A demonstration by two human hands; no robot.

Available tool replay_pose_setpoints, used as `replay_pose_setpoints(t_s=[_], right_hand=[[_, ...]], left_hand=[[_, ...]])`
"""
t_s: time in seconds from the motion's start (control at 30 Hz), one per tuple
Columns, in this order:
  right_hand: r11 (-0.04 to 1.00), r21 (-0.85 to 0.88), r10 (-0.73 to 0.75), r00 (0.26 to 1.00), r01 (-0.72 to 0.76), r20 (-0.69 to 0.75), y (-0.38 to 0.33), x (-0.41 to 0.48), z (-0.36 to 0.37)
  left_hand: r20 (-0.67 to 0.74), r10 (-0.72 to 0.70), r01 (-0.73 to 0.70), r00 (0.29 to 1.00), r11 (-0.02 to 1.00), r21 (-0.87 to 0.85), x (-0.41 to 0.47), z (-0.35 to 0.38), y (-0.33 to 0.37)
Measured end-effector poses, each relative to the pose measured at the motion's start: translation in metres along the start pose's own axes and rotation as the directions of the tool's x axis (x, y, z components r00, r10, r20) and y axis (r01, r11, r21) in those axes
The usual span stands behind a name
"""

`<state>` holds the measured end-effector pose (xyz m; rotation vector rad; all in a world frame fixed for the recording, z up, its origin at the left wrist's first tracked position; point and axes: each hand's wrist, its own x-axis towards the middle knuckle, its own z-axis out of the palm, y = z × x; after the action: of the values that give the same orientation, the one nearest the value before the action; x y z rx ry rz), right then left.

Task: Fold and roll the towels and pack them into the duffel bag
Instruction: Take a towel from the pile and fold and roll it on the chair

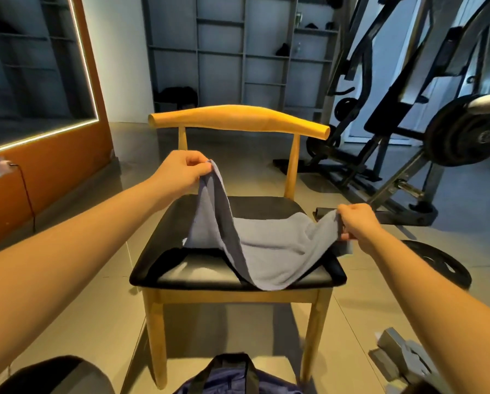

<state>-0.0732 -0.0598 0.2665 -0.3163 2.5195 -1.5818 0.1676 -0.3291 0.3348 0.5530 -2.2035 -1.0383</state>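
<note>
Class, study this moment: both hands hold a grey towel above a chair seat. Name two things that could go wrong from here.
1. The towel already droops over the front edge of the chair seat; it may slide off onto the floor.
2. The left hand holds its end high, while the right hand holds its end low, so the fold may come out uneven.

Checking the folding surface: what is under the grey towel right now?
Under the towel is the chair's black seat. The left hand lifts one corner, the right hand pinches another. The seat beneath its middle is covered.
</note>
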Motion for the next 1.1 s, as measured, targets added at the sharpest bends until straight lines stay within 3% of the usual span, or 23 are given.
replay_pose_setpoints(t_s=[0.07, 0.13, 0.23, 0.3, 0.43, 0.53, 0.6, 0.73, 0.83, 0.97, 1.1], right_hand=[[0.987, 0.090, -0.124, 0.985, 0.136, -0.121, -0.039, -0.001, 0.002], [0.955, 0.081, -0.283, 0.959, 0.285, -0.027, -0.069, -0.014, 0.005], [0.926, 0.068, -0.363, 0.826, 0.371, 0.431, -0.083, -0.040, 0.018], [0.923, -0.027, -0.303, 0.769, 0.383, 0.563, -0.069, -0.045, 0.029], [0.956, -0.186, -0.113, 0.873, 0.226, 0.475, -0.012, -0.037, 0.039], [0.999, 0.037, 0.012, 0.877, -0.035, 0.481, 0.024, -0.036, 0.035], [0.982, 0.138, 0.051, 0.887, -0.128, 0.460, 0.034, -0.036, 0.026], [0.998, 0.057, -0.061, 0.879, 0.038, 0.473, 0.036, -0.043, 0.021], [0.992, -0.038, -0.078, 0.824, 0.120, 0.562, 0.030, -0.049, 0.018], [0.988, -0.151, 0.111, 0.843, -0.036, 0.526, 0.042, -0.039, 0.007], [0.983, -0.154, 0.160, 0.862, -0.097, 0.482, 0.045, -0.035, 0.015]], left_hand=[[-0.150, 0.041, -0.068, 0.988, 0.982, -0.177, 0.004, -0.004, 0.013], [-0.126, 0.061, -0.088, 0.990, 0.972, -0.217, 0.001, -0.005, 0.026], [0.231, 0.066, -0.067, 0.971, 0.998, -0.006, -0.011, 0.005, 0.031], [0.427, 0.058, -0.082, 0.902, 0.996, 0.039, -0.020, 0.019, 0.024], [0.495, 0.075, -0.123, 0.866, 0.990, 0.065, -0.030, 0.072, -0.004], [0.501, 0.080, -0.171, 0.862, 0.975, 0.139, -0.034, 0.115, -0.027], [0.502, 0.114, -0.190, 0.858, 0.976, 0.103, -0.037, 0.134, -0.034], [0.464, 0.287, -0.320, 0.838, 0.948, -0.009, -0.036, 0.157, -0.036], [0.531, 0.338, -0.447, 0.777, 0.890, 0.089, -0.034, 0.164, -0.044], [0.586, 0.265, -0.446, 0.766, 0.875, 0.187, -0.035, 0.156, -0.052], [0.617, 0.245, -0.457, 0.748, 0.864, 0.211, -0.039, 0.144, -0.054]])
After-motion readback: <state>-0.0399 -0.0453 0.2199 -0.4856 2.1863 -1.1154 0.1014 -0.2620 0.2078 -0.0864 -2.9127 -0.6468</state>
